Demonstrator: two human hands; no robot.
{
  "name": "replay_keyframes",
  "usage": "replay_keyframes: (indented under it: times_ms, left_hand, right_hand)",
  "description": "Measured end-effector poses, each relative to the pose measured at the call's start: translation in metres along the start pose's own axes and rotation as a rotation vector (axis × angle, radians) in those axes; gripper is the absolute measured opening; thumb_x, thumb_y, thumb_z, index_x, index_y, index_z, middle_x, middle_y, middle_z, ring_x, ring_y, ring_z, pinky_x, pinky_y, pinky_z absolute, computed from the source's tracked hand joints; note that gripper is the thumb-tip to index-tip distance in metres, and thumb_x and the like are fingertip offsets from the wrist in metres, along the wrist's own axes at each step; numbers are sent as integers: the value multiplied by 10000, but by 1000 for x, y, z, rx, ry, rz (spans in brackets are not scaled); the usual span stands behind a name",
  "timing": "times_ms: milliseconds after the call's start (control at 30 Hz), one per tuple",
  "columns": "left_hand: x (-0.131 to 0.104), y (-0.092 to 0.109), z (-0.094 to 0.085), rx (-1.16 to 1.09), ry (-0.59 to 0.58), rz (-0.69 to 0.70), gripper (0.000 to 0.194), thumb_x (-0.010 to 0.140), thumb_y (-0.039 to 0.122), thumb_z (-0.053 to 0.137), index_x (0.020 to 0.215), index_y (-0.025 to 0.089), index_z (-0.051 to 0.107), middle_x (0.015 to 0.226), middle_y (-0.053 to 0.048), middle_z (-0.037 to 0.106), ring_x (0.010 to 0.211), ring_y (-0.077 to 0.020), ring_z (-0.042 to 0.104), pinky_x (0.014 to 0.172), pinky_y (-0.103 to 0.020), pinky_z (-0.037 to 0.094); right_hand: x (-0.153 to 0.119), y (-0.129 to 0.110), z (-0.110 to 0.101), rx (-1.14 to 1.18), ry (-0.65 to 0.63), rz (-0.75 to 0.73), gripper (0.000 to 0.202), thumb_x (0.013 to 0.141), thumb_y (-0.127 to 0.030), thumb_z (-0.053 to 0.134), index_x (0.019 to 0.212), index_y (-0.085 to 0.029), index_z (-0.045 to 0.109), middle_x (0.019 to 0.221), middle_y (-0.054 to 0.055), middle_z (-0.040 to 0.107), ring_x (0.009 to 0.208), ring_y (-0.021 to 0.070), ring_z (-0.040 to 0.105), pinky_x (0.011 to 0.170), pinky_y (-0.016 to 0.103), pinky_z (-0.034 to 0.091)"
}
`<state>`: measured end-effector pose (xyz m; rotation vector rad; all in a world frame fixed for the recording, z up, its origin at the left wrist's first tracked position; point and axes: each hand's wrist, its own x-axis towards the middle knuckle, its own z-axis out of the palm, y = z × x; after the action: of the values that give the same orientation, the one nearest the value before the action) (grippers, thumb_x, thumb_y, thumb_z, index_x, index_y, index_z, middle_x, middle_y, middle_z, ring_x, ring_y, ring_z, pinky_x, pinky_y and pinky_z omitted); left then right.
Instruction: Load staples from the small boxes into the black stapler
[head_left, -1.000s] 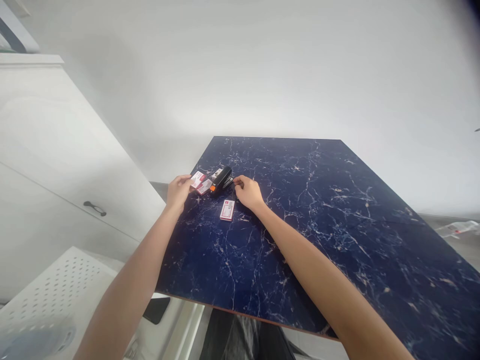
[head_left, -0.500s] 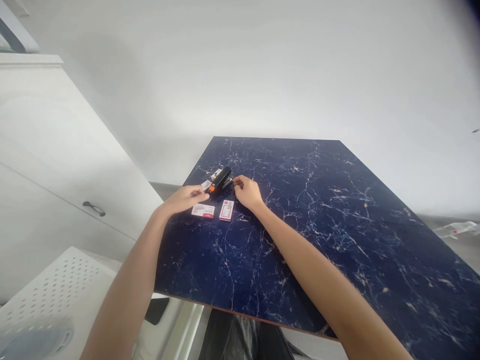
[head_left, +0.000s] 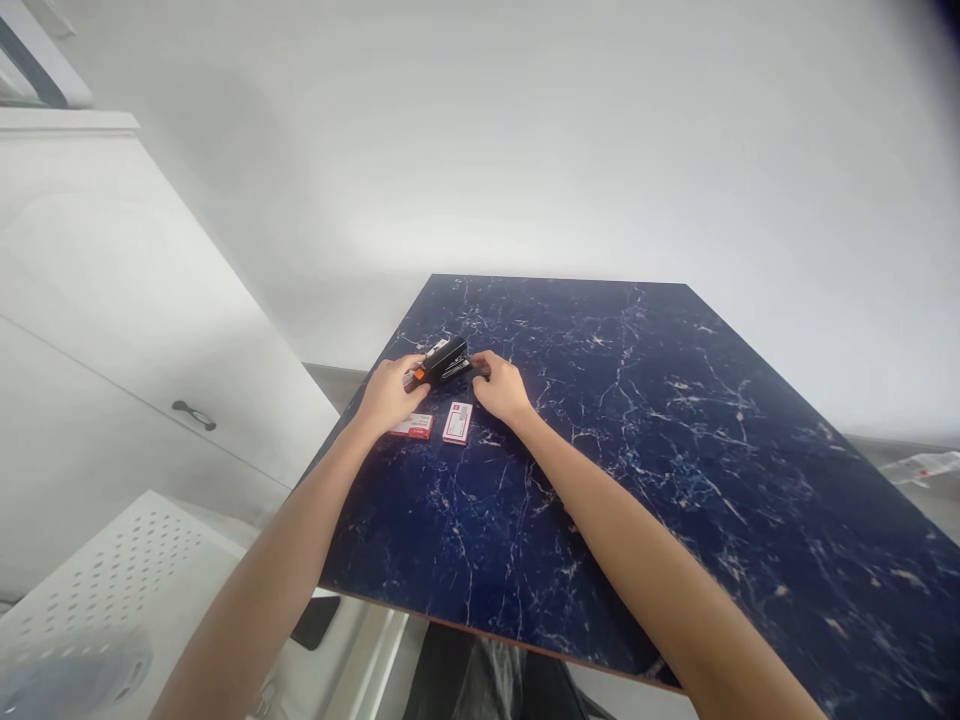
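black stapler left of frame centre, long axis lower left to upper right, left hand nearer, thumb and fingers apart around orange tab, can't tell if clamped; right hand curled by far end, grip unclear

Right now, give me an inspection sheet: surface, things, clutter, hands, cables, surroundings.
Surface: blue tabletop, pale veining.
Things: black stapler with orange tab; small white item beside it; two red-and-white boxes nearer, one partly hidden.
Clutter: pale packet beyond the right edge.
Hands: left hand around the tabbed end, grip unclear; right hand by the other end, contact unclear.
Cables: nothing seen on the tabletop.
Surroundings: white wall behind, white cabinet left.
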<state>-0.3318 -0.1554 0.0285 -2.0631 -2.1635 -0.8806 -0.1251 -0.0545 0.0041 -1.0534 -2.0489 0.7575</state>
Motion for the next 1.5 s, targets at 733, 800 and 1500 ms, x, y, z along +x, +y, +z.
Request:
replay_keyframes:
  times_ms: [733, 800, 1500]
  left_hand:
    - [-23, 49, -3, -54, -366, 323, 420, 910, 342, 637, 1329, 321, 658, 1298, -69, 635, 1141, -283, 650, 987, -405, 527]
    - [-21, 44, -4, -29, -333, 330, 429, 912, 260, 590, 1332, 311, 658, 1307, -72, 633, 1163, -282, 639, 1013, -415, 518]
    - [-3, -30, -5, 148, -108, -93, 246, 862, 288, 619, 1070, 244, 742, 963, -109, 706, 947, -317, 648, 852, -407, 510]
  right_hand:
    - [-16, 12, -11, -342, -76, -275, 185, 980, -313, 632, 1095, -194, 717, 1082, 95, 698, 1036, 235, 619, 1028, 377, 433]
    - [-17, 13, -10, -364, -58, -268, 199, 978, -359, 640, 1063, -201, 727, 1051, 91, 692, 1010, 238, 615, 1027, 386, 433]
    - [-20, 10, -12, -421, 5, -132, 252, 1012, -273, 506, 1045, -202, 746, 1047, 133, 697, 1003, 283, 605, 947, 391, 454]
